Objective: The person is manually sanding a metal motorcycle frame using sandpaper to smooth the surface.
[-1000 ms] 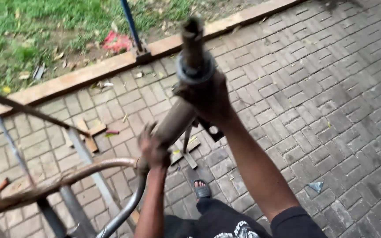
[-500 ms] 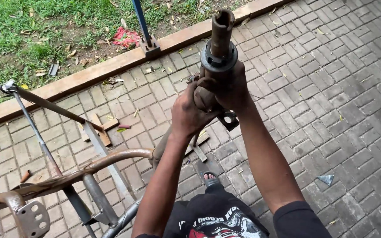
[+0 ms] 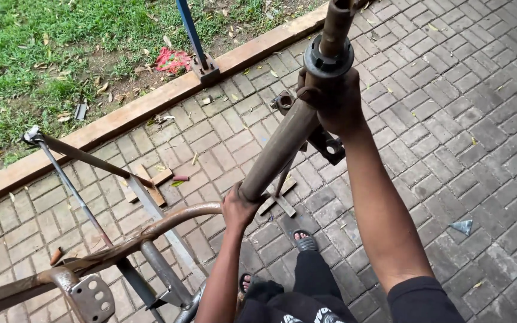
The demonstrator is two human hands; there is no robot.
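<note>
Hands [image 3: 336, 101] in closed grip around rusty tube [image 3: 279, 149]

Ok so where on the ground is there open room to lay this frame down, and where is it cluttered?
Open paving lies right of the right hand, apart from a small grey scrap. More bare brick sits between the wooden kerb and the frame tube. Crowded: under the rusty frame, around wood offcuts, near the left hand.

The left hand [image 3: 242, 206] is sliding back down the rusty tube [image 3: 279, 149], away from the right hand [image 3: 336, 101] it sat beside half a second ago, now gripping toward 7 o'clock near the curved bar [image 3: 175, 218]. The collar [image 3: 328, 57] end is swinging toward 1 o'clock, the tube tilting steeper.
</note>
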